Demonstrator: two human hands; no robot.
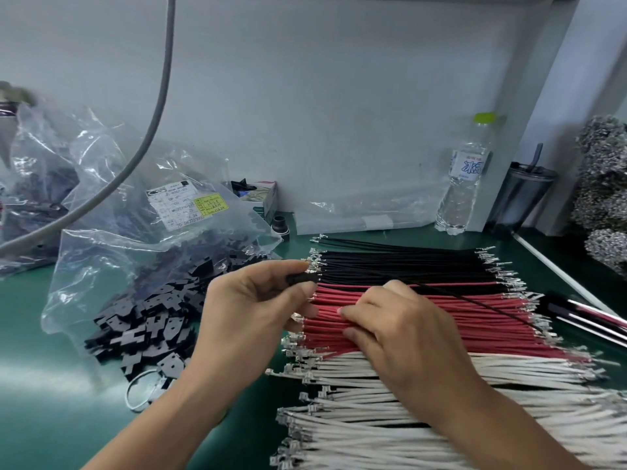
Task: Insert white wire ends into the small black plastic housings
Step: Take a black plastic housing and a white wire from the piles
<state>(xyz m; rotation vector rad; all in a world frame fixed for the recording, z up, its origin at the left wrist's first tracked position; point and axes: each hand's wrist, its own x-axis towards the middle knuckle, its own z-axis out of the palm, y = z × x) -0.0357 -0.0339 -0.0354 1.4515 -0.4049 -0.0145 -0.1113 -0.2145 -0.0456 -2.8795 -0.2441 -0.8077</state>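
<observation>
left of the red wires [424, 329] lies the spilled pile of black housings [149, 320] under its clear bag [135, 212]. just left of the red wires' near ends our left hand [247, 320] pinches one small black housing [300, 278] between thumb and forefinger, a thin black wire [475, 301] trailing from it across the red wires. our right hand [403, 330] rests on the red wires, fingers curled; whether it grips that wire we cannot tell. the white wires [424, 401] lie just nearer us than the red. we judge it best to keep the housing steady and feed a white terminal straight in.
</observation>
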